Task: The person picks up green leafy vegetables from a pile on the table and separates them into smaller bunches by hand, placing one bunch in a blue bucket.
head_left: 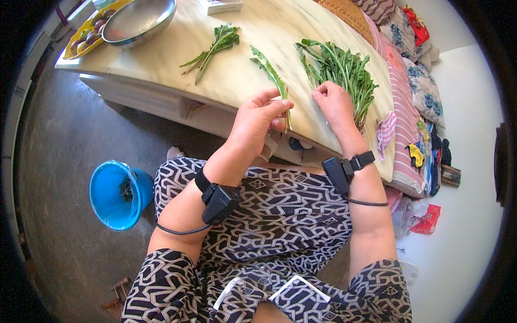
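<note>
My left hand (pixel 262 115) pinches a single long toothed green leaf (pixel 271 72) near its stem, above the front edge of the marble tabletop (pixel 258 24). The leaf tip points away from me and the pale cut stem hangs below my fingers. To the right, my right hand (pixel 334 103) has its fingers curled together at the near left side of a large heap of leafy greens (pixel 349 70). Whether anything is between those fingertips is hidden. A smaller bunch of the same greens (pixel 214 50) lies on the table left of the held leaf.
A steel bowl (pixel 139 22) stands at the far left, beside a yellow tray (pixel 68 52) of round fruit. A white box (pixel 220 6) sits at the back. On the floor is a blue bucket (pixel 99 198) with scraps inside. A pink cloth (pixel 386 131) lies on the table's right edge.
</note>
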